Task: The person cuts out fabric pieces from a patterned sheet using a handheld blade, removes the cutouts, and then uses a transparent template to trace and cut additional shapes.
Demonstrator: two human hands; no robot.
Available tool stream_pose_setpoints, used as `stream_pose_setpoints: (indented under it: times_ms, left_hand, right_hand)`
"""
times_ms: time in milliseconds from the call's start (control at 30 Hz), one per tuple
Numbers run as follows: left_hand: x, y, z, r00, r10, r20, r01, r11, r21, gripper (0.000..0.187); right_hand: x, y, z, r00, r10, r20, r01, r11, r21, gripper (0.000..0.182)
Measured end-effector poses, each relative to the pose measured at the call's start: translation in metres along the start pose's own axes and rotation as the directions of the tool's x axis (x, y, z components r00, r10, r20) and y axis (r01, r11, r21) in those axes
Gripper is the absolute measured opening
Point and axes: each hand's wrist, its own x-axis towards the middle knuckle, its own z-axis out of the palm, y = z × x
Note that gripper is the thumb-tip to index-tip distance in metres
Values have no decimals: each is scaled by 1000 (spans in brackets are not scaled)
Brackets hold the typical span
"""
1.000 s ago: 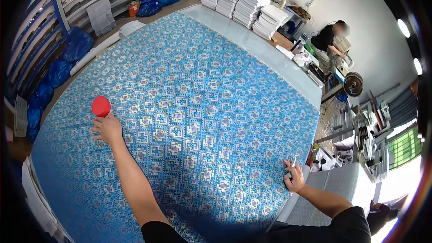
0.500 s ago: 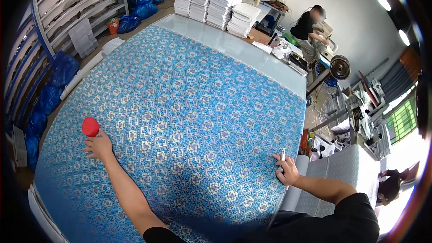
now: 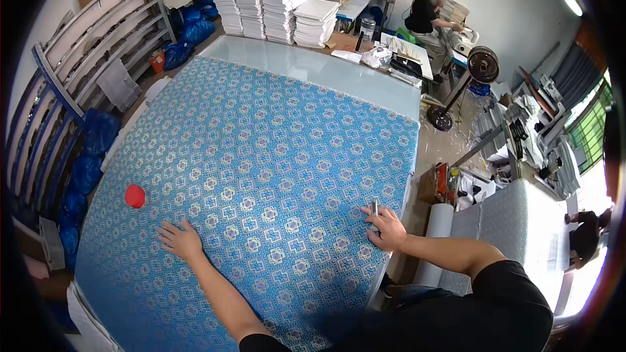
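Observation:
Blue patterned fabric [image 3: 280, 156] covers most of the large table. My left hand [image 3: 180, 240] lies on it with fingers spread and nothing held. Up and to the left of that hand, apart from it, a round red object [image 3: 135, 196] rests on the fabric. Near the fabric's right edge my right hand [image 3: 386, 229] is closed around a small metal tool [image 3: 374, 207], whose tip sticks up past the fingers. What kind of tool it is I cannot tell.
Stacks of white sheets [image 3: 278, 0] stand on the table's far edge. A seated person [image 3: 424, 16] works at a machine behind a fan [image 3: 483, 65]. Metal racks [image 3: 98, 45] and blue bags [image 3: 85, 173] line the left. A pale roll [image 3: 438, 228] lies right of the table.
My left hand has moved away from the red object, towards the right and nearer to me. The whole view has shifted. My right hand still grips the metal tool.

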Motion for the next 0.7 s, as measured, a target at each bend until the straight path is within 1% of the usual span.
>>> stream_pose_setpoints:
  times_ms: [33, 67, 133, 167, 200, 233, 267, 333, 367, 400, 433, 500, 567, 600, 633, 700]
  left_hand:
    - [-22, 3, -5, 999, 40, 26, -39, 999, -39, 71]
    - [-45, 6, -11, 999, 38, 15, -37, 999, -31, 71]
    - [-94, 13, -21, 993, 77, 92, -78, 997, 9, 69]
    - [-118, 17, -20, 993, 78, 84, -79, 997, 14, 69]
    - [-144, 18, -17, 991, 111, 79, -108, 993, -37, 68]
    - [-169, 16, -19, 987, 142, 70, -135, 987, -87, 67]
    - [-193, 17, -24, 989, 137, 59, -132, 988, -81, 67]
    - [-244, 16, -33, 977, 195, 86, -179, 969, -167, 66]
    - [-265, 18, -39, 979, 190, 73, -176, 970, -169, 66]
    - [-286, 14, -46, 973, 201, 116, -171, 959, -227, 66]
    - [-306, 5, -51, 963, 216, 163, -166, 946, -278, 66]
    - [-337, -19, -47, 967, 223, 126, -182, 944, -274, 66]
    - [-361, -42, -49, 978, 141, 152, -115, 979, -166, 66]
    - [-373, -52, -56, 983, 71, 168, -44, 986, -158, 65]
    - [-383, -69, -57, 985, 67, 162, -42, 988, -151, 65]
    - [-395, -103, -56, 975, -96, 201, 98, 995, -2, 65]
  right_hand:
    - [-1, 2, 1, 1000, -10, -13, 10, 1000, 4, 33]
    - [-1, 3, 2, 1000, -9, -1, 9, 1000, -2, 34]
    - [-4, 6, 7, 1000, -15, -7, 15, 1000, 20, 34]
    - [-4, 10, 9, 1000, -21, -10, 22, 999, 27, 33]
    - [-5, 12, 12, 1000, -5, 0, 5, 998, 63, 34]
    - [-7, 11, 12, 1000, -1, 1, 1, 998, 57, 34]
    - [-4, 11, 10, 1000, -2, 0, 2, 999, 47, 35]
    - [-8, 14, 13, 999, -29, -24, 31, 997, 69, 35]
    - [-6, 16, 14, 999, -39, -29, 41, 997, 69, 35]
    - [-5, 17, 14, 998, -51, -36, 53, 996, 73, 34]
    - [-6, 17, 14, 996, -58, -60, 63, 994, 88, 33]
    - [-8, 18, 15, 991, -76, -106, 87, 991, 103, 34]
    - [-6, 18, 15, 993, -76, -95, 87, 990, 113, 33]
    - [-6, 19, 14, 991, -84, -103, 96, 989, 117, 33]
    - [-8, 19, 16, 991, -87, -105, 100, 987, 125, 33]
    - [-7, 19, 15, 985, -93, -148, 114, 984, 136, 33]
